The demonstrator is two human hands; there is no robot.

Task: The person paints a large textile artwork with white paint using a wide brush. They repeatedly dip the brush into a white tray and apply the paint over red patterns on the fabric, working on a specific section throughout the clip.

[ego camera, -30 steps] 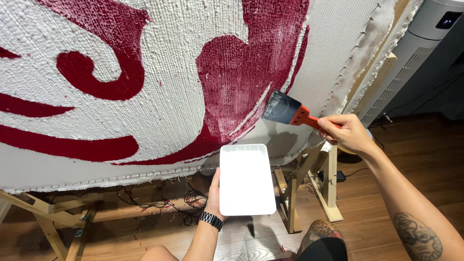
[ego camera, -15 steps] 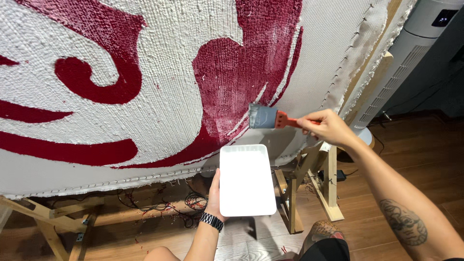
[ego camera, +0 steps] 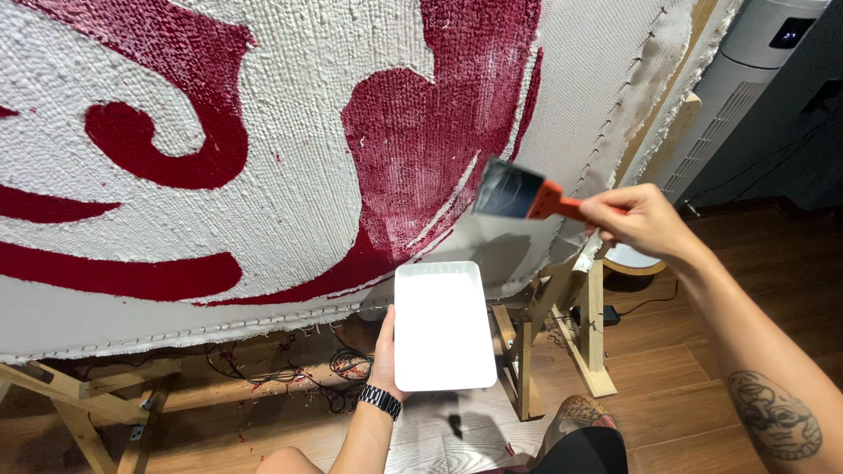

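Observation:
My right hand (ego camera: 637, 219) grips the orange handle of a wide flat brush (ego camera: 512, 191), whose dark bristles hover just off the lower right of the tufted rug (ego camera: 290, 149), beside its dark red heart-like shape. The rug is cream with red swirls and is stretched on a wooden frame (ego camera: 79, 399). My left hand (ego camera: 386, 338) holds a white rectangular tray (ego camera: 443, 325) from its left edge, level, below the rug's lower edge. The tray's surface looks blank white.
Wooden frame legs (ego camera: 588, 338) stand on the wood floor at the right. A tangle of cables (ego camera: 299, 373) lies under the frame. A tall white tower fan (ego camera: 746, 88) stands at the far right. My knee and shoe (ego camera: 580, 430) show at the bottom.
The brush dipped left and down toward the tray's top edge, then rose back up and right along the rug's lower right. The tray has stayed in place.

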